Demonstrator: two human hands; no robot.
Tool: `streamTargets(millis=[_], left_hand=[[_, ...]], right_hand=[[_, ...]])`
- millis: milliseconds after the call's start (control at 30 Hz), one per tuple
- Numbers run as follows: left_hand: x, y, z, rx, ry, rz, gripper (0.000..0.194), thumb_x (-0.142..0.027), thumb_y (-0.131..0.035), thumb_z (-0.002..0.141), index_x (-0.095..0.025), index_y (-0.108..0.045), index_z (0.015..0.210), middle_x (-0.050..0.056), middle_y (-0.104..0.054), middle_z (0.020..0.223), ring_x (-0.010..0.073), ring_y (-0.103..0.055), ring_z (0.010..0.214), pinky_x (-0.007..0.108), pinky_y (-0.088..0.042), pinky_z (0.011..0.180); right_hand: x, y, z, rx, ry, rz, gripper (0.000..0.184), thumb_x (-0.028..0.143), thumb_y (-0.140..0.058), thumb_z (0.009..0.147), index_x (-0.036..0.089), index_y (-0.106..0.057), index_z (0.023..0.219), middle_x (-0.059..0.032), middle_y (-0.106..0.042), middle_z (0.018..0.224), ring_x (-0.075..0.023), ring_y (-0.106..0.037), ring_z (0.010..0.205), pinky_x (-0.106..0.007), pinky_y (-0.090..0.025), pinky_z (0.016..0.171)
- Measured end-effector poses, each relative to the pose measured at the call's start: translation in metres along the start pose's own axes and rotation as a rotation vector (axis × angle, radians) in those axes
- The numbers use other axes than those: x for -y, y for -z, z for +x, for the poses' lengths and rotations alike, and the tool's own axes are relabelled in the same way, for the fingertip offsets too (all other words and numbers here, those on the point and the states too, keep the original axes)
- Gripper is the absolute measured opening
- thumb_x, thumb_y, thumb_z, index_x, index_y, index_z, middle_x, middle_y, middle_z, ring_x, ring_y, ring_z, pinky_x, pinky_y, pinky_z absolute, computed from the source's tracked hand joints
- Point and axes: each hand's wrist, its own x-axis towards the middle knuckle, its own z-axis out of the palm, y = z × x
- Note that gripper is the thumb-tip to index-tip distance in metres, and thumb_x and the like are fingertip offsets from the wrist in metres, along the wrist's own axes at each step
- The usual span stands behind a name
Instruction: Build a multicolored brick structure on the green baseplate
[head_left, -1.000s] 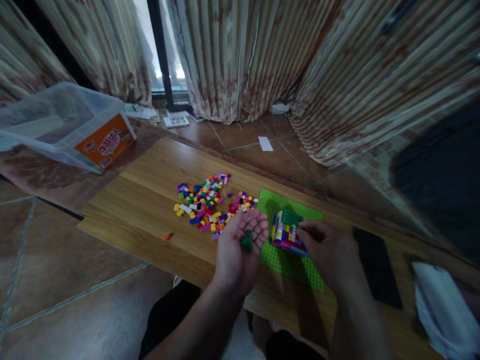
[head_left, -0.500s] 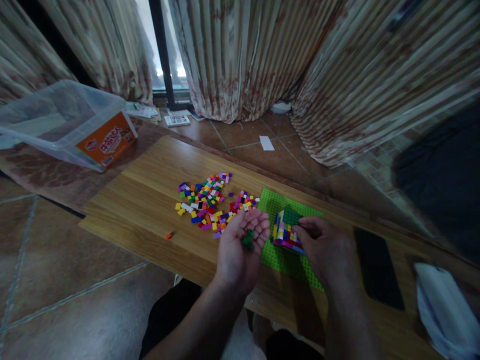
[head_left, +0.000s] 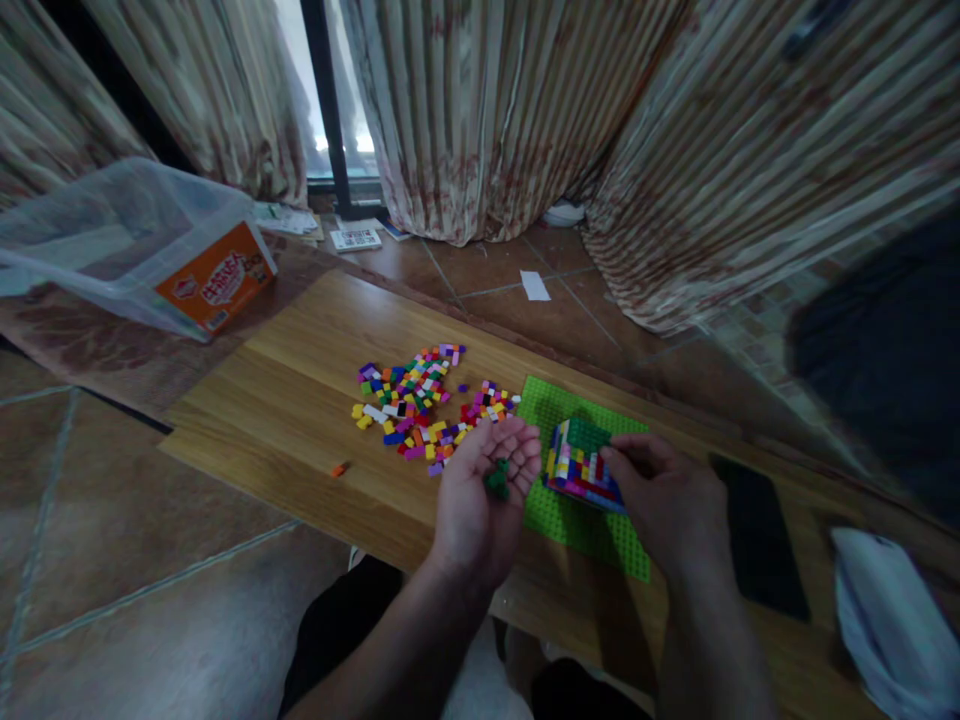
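My left hand (head_left: 484, 500) is cupped palm up, with several small dark green toy bricks (head_left: 497, 478) lying in it. To its right, a multicoloured brick structure (head_left: 581, 462) with a dark green top (head_left: 587, 434) stands on a bright green studded baseplate (head_left: 551, 395). My right hand (head_left: 667, 500) has thumb and fingers pinched together at the right end of that top. Whatever is between those fingertips is hidden. The hand also covers the structure's right side.
Loose coloured bricks (head_left: 416, 385) lie piled left of the baseplate, with one orange brick (head_left: 338, 470) apart near the front edge of the wooden table (head_left: 277, 400). A clear plastic bin (head_left: 135, 290) stands far left. A dark flat slab (head_left: 761, 540) and a white bundle (head_left: 885, 600) lie at right.
My right hand has shifted slightly right along the green top, so more of the structure shows. My left hand stays nearly still with the green bricks in its palm.
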Motion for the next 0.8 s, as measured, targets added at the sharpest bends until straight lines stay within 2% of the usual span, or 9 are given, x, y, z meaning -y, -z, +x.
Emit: streamTargets(millis=[233, 433, 800], left_hand=[[-0.001, -0.001, -0.001, -0.018, 0.006, 0.004, 0.022, -0.030, -0.061, 0.083, -0.009, -0.070, 0.080, 0.009, -0.069, 0.081, 0.0142, -0.064, 0.075, 0.026, -0.049, 0.076], [-0.001, -0.002, -0.002, -0.014, 0.008, 0.012, 0.022, -0.030, -0.061, 0.082, -0.010, -0.070, 0.080, 0.009, -0.069, 0.081, 0.0137, -0.063, 0.075, 0.026, -0.049, 0.077], [0.000, -0.001, -0.002, -0.002, 0.022, 0.013, 0.024, -0.029, -0.058, 0.085, -0.009, -0.070, 0.082, 0.010, -0.070, 0.081, 0.0143, -0.064, 0.075, 0.025, -0.049, 0.076]], right_hand=[[0.004, -0.003, 0.001, 0.014, -0.027, 0.030, 0.025, 0.044, -0.064, 0.073, 0.020, -0.070, 0.075, -0.0046, -0.072, 0.067, -0.0205, -0.066, 0.061, -0.031, -0.048, 0.058], [0.001, -0.005, 0.003, 0.054, -0.092, 0.193, 0.024, 0.043, -0.067, 0.070, 0.019, -0.070, 0.073, -0.0038, -0.071, 0.066, -0.0188, -0.065, 0.059, -0.029, -0.049, 0.055], [-0.004, -0.008, 0.005, 0.063, -0.141, 0.273, 0.022, 0.039, -0.070, 0.069, 0.018, -0.071, 0.073, -0.0031, -0.071, 0.067, -0.0177, -0.064, 0.060, -0.030, -0.050, 0.057]])
